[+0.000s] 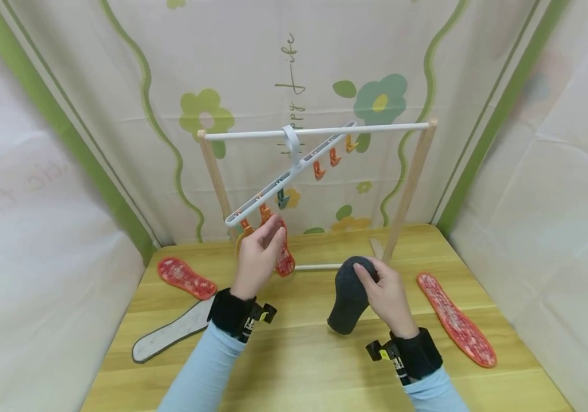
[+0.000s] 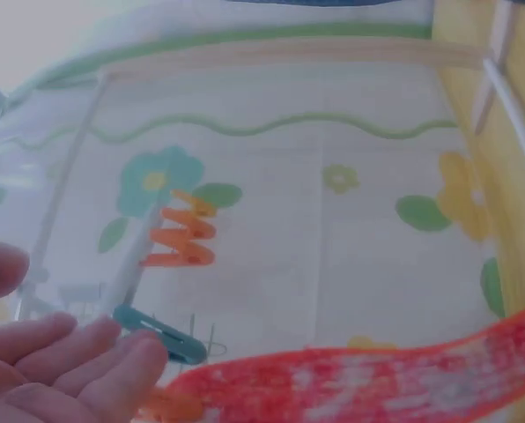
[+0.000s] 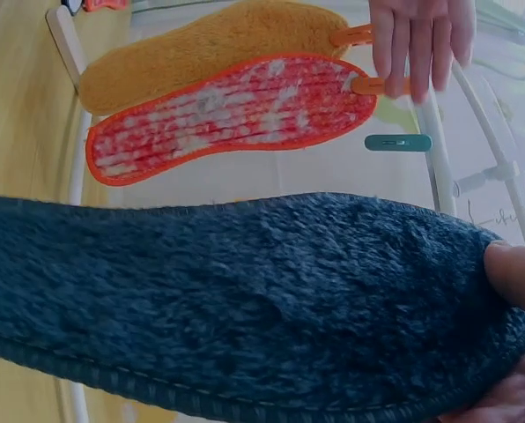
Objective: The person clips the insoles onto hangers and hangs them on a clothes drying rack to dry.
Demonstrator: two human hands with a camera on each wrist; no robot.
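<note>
Right hand grips a dark fleece insole — left hand, fingers loosely straight, touches the clip hanger, partly hiding its hung red insole.

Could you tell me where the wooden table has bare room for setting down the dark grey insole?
The wooden table is bare along its near edge between both forearms, and between the dark grey insole and the long red patterned insole. It is crowded under the white clip hanger.

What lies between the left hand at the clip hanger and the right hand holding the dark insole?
In the head view, between the left hand and right hand holding the dark insole, only bare table and the rack's low white bar show.
</note>
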